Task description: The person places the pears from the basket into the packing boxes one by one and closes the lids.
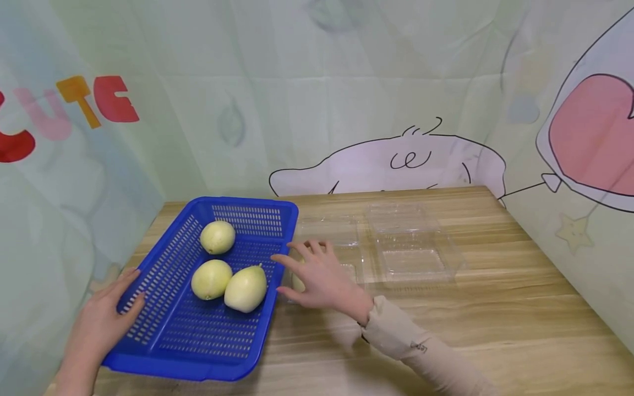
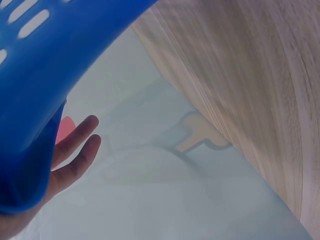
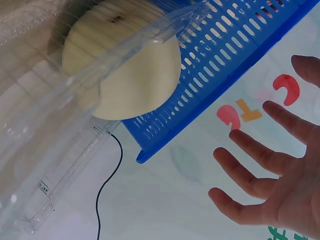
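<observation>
A blue perforated basket stands at the left of the table, its near-left side tilted up off the wood. Inside it lie three pale yellow pears, one at the back and two side by side nearer the middle. My left hand grips the basket's left rim, thumb over the inside and fingers beyond the outer side. Fingers spread, my right hand hovers just right of the basket, holding nothing. Below it another pear sits in a clear plastic box, partly hidden by the hand.
A second clear plastic box with its lid raised stands to the right of the first. Both rest on a wood-grain table. A printed cloth hangs behind and along both sides of the table.
</observation>
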{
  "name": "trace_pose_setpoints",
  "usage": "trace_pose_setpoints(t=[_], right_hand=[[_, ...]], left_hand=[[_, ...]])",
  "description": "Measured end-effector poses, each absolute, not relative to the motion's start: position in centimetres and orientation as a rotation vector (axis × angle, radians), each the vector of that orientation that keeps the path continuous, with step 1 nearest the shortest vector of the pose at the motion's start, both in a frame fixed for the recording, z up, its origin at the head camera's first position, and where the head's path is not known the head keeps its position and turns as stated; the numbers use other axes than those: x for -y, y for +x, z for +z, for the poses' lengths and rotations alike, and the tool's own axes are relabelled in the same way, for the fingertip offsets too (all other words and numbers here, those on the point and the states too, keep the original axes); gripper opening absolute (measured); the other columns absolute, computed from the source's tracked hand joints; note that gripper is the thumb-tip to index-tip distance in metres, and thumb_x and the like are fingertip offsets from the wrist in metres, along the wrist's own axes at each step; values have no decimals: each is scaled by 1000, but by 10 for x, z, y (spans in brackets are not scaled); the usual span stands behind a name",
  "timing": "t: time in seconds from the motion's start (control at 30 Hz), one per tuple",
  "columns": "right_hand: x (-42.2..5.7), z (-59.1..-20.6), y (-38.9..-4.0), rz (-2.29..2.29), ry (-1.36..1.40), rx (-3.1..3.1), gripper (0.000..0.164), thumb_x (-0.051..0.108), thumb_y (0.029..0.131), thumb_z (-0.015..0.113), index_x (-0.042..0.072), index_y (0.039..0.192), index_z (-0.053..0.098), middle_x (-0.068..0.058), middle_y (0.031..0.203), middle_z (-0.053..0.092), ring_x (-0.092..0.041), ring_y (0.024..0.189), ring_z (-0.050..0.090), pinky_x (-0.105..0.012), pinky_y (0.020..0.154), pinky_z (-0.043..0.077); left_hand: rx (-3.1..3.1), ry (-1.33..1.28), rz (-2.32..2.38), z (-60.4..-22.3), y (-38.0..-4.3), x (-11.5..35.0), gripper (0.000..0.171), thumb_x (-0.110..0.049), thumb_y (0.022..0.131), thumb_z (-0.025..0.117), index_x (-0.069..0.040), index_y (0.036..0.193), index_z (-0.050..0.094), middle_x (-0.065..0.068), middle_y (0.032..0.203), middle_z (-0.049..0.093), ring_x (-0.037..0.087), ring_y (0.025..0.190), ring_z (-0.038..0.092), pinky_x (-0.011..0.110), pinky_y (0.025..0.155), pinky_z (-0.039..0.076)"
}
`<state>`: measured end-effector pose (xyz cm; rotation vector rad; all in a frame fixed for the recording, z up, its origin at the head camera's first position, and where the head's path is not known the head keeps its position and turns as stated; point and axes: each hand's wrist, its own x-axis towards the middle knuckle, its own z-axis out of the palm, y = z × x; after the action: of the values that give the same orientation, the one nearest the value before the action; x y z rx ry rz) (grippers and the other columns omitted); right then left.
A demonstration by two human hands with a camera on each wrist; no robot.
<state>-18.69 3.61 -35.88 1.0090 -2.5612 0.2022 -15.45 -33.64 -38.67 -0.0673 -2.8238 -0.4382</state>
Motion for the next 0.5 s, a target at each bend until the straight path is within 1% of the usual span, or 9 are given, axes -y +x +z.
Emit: trace_pose_setpoints(t=[0.23,0.5], right_hand=[[-30,-358,-185,223,1038,2542,50,54,82,48,32,127,45,-2,128,48,-23,110,47,-44,88,38],[-25,-359,-184,254,1064,2487,48,51,83,49,30,125,47,-2,127,49,-21,109,47,-42,87,38]], left_hand=[[2796,-87,-443,-387,-155,338,52,-16,84,54,2,130,40,30,127,44,53,106,42,62,82,33],[2796,-84,-444,-388,-155,338,52,-18,85,54,1,131,39,30,128,43,53,108,41,62,83,33]])
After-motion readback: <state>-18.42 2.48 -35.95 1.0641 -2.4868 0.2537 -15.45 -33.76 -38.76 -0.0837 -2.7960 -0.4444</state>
